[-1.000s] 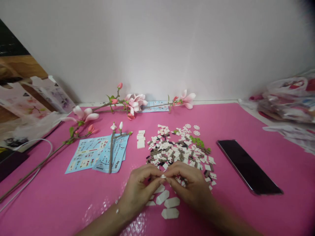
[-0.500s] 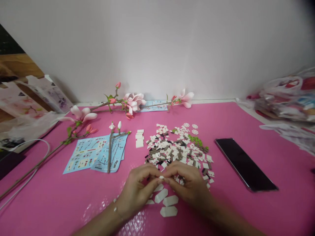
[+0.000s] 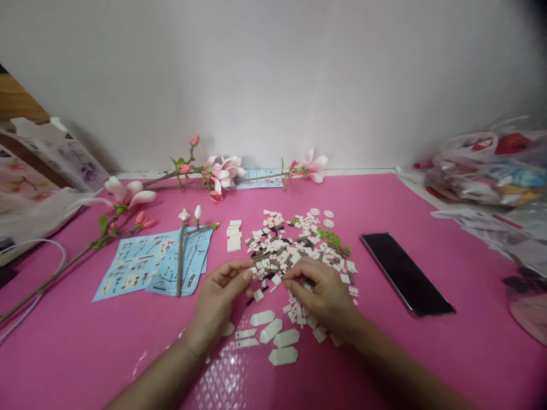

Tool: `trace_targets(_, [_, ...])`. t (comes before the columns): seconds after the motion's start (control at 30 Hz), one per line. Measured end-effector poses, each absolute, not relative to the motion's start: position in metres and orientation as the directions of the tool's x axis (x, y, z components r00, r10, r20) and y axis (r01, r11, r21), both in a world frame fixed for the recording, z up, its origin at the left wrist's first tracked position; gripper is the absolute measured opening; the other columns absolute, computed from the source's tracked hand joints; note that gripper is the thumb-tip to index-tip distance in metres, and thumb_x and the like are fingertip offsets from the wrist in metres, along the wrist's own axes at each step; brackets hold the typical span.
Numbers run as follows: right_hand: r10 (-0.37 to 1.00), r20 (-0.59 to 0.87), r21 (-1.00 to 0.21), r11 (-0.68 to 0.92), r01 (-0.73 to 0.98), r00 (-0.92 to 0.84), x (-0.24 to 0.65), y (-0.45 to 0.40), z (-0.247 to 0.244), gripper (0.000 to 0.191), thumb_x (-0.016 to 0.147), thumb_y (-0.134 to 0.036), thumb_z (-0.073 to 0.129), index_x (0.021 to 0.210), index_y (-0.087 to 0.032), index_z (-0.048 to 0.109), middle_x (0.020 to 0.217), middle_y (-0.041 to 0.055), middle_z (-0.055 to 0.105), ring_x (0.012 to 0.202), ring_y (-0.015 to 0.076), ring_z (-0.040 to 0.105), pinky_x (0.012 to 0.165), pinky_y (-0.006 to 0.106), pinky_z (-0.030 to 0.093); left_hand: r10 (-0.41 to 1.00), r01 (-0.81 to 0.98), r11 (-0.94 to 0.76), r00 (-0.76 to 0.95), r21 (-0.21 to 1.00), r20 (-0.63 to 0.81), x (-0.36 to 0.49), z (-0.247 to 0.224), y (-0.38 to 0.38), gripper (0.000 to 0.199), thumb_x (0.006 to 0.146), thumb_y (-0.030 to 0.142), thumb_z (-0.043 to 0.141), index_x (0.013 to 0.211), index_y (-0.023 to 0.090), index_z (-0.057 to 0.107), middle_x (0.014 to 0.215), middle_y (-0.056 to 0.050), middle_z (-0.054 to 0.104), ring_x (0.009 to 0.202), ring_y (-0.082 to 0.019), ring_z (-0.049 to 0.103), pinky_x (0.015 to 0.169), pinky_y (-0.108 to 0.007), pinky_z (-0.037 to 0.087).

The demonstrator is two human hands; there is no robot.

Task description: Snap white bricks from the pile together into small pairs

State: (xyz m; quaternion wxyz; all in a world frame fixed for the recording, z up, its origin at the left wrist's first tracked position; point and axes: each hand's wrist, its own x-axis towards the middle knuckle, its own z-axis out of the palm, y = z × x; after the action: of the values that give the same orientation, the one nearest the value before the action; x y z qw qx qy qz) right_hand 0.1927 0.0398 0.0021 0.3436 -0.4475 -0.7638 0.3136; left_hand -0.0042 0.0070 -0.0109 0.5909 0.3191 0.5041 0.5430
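Brick pile (image 3: 294, 256) mid mat (image 3: 478, 353), 4 big plates (image 3: 271, 331) in front, phone (image 3: 405, 273) to R, instr sheets (image 3: 141, 267) to L w/ 1 stem (image 3: 180, 259) on top, flower branches (image 3: 224, 169) behind, bags (image 3: 478, 171) far R.

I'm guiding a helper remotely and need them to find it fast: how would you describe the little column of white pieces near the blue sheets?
On the pink mat, find the scattered heap of white and brown bricks. Just left of it, before the blue instruction sheets, lies a short column of white pieces, neatly lined up and apart, unlike the loose heap.
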Motion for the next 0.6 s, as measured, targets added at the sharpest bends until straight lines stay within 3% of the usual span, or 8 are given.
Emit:
trace_targets(0.17, [0.873, 0.225, -0.657, 0.464, 0.594, -0.433, 0.1959, 0.0421, 0.0012, 0.017, 0.073, -0.006, 0.054, 0.063, -0.017, 0.062, 0.064, -0.0002, 0.056, 0.064, 0.0135, 0.05, 0.061, 0.026, 0.036, 0.946, -0.427, 0.221, -0.125, 0.877, -0.299, -0.0049, -0.0078, 0.0118, 0.016, 0.074, 0.024, 0.071, 0.088, 0.015, 0.07, 0.073, -0.003, 0.07, 0.068, -0.016, 0.065, 0.074, -0.034, 0.05])
trace_targets(0.37, [0.744, 0.172, -0.48, 0.636, 0.605, -0.646, 0.1977, 0.04, 0.0056, 0.019, 0.065, -0.003, 0.054, 0.054, -0.017, 0.059, 0.057, -0.001, 0.054, 0.061, 0.013, 0.047, 0.065, 0.029, 0.033, 0.933, -0.479, 0.228, -0.141, 0.848, -0.33, -0.0039, -0.0044, 0.0137, 0.021, 0.069, 0.021, 0.075, 0.088, 0.014, 0.072, 0.067, -0.003, 0.071, 0.065, -0.016, 0.065, 0.073, -0.033, 0.051])
trace_targets(0.6, [0.738, 0.121, -0.45, 0.637, 0.625, -0.664, 0.2012, 0.04, 0.0084, 0.016, 0.065, -0.005, 0.053, 0.054, -0.016, 0.057, 0.058, -0.0002, 0.055, 0.064, 0.014, 0.047, 0.065, 0.029, 0.033, 0.93, -0.482, 0.228, -0.149, 0.846, -0.336, -0.0036, -0.0059, 0.0144, 0.021, 0.067, 0.021, 0.076, 0.086, 0.014, 0.073, 0.065, -0.003, 0.071, 0.065, -0.017, 0.067, 0.072, -0.032, 0.052])
